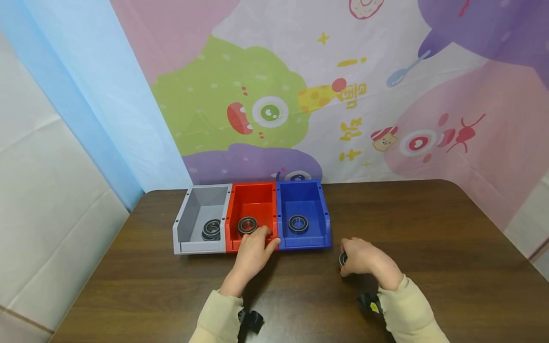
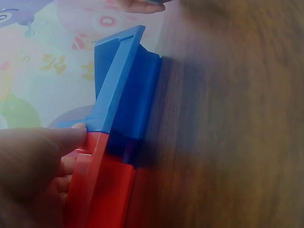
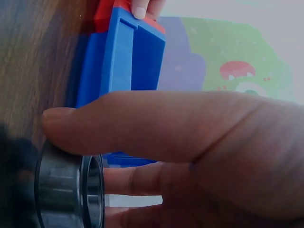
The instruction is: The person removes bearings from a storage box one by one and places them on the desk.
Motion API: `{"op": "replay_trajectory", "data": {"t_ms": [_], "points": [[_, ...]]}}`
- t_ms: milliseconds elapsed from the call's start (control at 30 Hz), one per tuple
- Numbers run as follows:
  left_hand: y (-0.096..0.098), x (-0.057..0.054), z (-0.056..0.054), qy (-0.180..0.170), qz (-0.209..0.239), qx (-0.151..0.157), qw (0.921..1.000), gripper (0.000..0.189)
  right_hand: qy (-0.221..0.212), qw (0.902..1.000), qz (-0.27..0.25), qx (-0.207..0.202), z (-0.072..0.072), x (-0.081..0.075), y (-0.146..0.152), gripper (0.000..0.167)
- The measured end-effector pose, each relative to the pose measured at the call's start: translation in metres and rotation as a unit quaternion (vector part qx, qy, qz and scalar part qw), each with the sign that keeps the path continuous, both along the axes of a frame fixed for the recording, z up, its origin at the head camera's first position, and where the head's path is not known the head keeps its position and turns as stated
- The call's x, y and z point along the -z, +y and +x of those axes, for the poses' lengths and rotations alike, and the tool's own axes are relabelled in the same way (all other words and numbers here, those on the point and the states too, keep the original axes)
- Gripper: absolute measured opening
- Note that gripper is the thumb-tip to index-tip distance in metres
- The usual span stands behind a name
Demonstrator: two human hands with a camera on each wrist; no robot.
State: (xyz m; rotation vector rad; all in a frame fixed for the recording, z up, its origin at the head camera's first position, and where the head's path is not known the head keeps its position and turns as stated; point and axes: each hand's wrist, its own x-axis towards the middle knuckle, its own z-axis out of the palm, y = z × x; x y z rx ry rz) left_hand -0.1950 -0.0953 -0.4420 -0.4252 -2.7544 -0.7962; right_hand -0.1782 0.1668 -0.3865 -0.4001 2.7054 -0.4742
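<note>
My right hand grips a ball bearing close over the table, to the right of the blue bin. In the right wrist view the thumb lies along the outer ring of that dark metal bearing; part of it is cut off by the frame. My left hand holds the front of the red bin. Its thumb sits at the seam with the blue bin, while the other fingers reach inside the red wall. One bearing lies in the red bin, beside the left fingers.
A grey bin with bearings stands left of the red one, all three side by side. Another bearing lies in the blue bin. Behind the brown wooden table hangs a printed cartoon cloth.
</note>
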Motion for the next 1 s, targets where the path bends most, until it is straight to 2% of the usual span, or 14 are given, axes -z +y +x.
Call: {"op": "replay_trajectory", "data": {"t_ms": [467,567,800,1000], "points": [[0.0004,-0.0017,0.0006,-0.01,0.002,-0.003,0.9999,0.019,0.019,0.9995,0.025,0.004,-0.0006,0.0032,-0.0009,0.04],[0.0005,-0.0022,0.001,-0.007,0.002,-0.002,1.0,0.019,0.017,0.9994,0.03,0.006,-0.0007,0.003,-0.002,0.045],[0.0006,-0.0022,0.0009,-0.006,-0.001,-0.003,1.0,0.019,-0.006,0.9993,0.031,0.018,-0.0004,0.0024,-0.003,0.072],[0.0005,-0.0026,0.0015,-0.008,0.0,-0.003,1.0,0.02,-0.017,0.999,0.031,0.028,-0.0002,0.002,-0.0034,0.077]]}}
